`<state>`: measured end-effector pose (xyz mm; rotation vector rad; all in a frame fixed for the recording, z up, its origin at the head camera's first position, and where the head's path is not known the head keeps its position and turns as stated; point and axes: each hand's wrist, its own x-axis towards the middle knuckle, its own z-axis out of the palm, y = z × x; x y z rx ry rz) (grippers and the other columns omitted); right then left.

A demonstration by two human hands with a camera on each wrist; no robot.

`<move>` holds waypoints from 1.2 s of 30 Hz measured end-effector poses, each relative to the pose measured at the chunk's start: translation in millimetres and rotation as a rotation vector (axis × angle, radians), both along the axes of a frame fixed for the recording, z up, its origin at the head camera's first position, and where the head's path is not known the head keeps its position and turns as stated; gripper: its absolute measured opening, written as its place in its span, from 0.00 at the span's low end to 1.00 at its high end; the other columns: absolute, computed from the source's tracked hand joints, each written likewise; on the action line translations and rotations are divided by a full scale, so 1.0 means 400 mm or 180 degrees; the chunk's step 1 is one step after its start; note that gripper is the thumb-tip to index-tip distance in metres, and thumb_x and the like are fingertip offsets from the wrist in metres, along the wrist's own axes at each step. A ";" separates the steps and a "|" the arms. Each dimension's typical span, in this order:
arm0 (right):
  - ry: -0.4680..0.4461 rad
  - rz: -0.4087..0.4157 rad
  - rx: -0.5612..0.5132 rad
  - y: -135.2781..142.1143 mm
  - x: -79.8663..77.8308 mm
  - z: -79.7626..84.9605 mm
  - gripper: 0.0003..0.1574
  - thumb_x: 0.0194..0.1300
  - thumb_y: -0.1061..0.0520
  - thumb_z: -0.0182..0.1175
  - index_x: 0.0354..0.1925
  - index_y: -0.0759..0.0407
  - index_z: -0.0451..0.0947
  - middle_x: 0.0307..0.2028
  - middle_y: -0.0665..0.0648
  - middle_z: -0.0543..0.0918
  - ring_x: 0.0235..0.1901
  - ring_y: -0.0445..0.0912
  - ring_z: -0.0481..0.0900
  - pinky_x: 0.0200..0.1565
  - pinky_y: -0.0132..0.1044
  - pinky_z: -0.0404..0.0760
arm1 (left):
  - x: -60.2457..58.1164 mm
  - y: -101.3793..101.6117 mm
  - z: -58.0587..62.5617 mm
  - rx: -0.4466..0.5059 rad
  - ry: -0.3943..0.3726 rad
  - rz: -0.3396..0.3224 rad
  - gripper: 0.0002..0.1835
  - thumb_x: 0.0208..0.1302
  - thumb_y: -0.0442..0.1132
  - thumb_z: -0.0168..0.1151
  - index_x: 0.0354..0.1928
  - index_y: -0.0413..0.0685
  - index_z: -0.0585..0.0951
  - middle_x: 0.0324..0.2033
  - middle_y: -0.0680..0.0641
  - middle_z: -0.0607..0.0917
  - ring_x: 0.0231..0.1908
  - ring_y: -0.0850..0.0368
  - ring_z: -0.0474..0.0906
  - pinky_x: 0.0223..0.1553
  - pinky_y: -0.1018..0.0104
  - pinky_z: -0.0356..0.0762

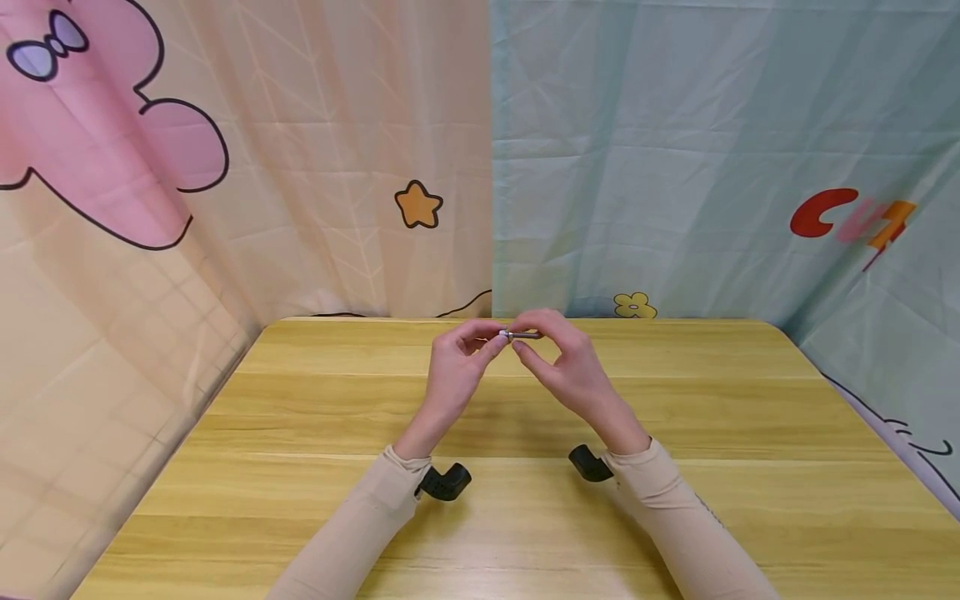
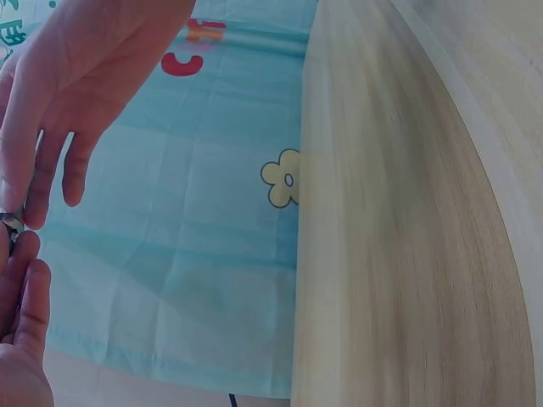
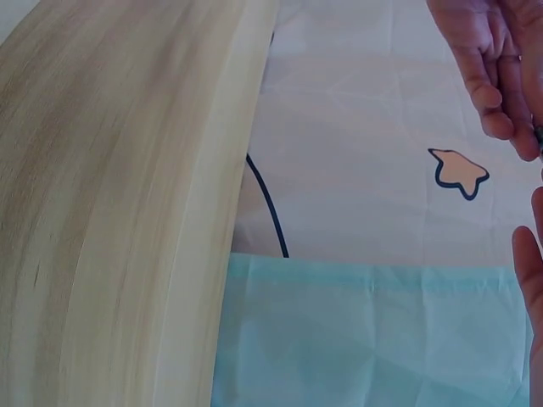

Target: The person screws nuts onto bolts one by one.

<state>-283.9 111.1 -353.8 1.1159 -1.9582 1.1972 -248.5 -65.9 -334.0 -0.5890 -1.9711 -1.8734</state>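
A thin, short metal rod (image 1: 528, 335) with a wider, shiny end is held up between both hands, above the far part of the table. My left hand (image 1: 454, 367) pinches the wider end between thumb and fingers. From the other side, my right hand (image 1: 573, 365) has its thumb and index fingertips around the rod close to that end. The rod's bare length points right, under the arch of the right fingers. In the left wrist view only a bit of metal (image 2: 12, 224) shows between the fingertips, at the frame's left edge.
Below the hands spreads a wood-grain table (image 1: 315, 417). Printed curtains (image 1: 637, 150) stand behind its far edge and along both sides. Black curved pieces, one at the left cuff (image 1: 446, 482) and one at the right cuff (image 1: 590, 463), jut inward over the table.
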 end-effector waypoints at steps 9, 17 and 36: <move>-0.0057 -0.0128 0.0141 0.001 0.002 0.003 0.18 0.57 0.69 0.70 0.46 0.59 0.81 0.43 0.52 0.83 0.45 0.46 0.78 0.49 0.39 0.77 | -0.002 0.001 -0.004 0.0018 0.0055 -0.0032 0.07 0.63 0.27 0.65 0.42 0.31 0.84 0.39 0.38 0.85 0.38 0.41 0.81 0.40 0.66 0.78; -0.0066 -0.0274 0.0211 -0.001 0.000 0.001 0.16 0.59 0.67 0.69 0.46 0.60 0.81 0.42 0.52 0.84 0.43 0.45 0.80 0.47 0.39 0.79 | -0.004 0.001 -0.005 0.0050 0.0005 -0.0048 0.07 0.63 0.27 0.65 0.42 0.30 0.84 0.39 0.38 0.86 0.37 0.42 0.82 0.39 0.68 0.78; -0.0514 -0.0426 0.0239 0.004 0.007 -0.001 0.08 0.71 0.56 0.61 0.45 0.57 0.82 0.40 0.49 0.83 0.39 0.42 0.77 0.42 0.41 0.78 | -0.043 -0.001 -0.047 0.0111 -0.0067 -0.0113 0.08 0.63 0.30 0.67 0.42 0.33 0.85 0.39 0.42 0.86 0.35 0.57 0.81 0.41 0.66 0.79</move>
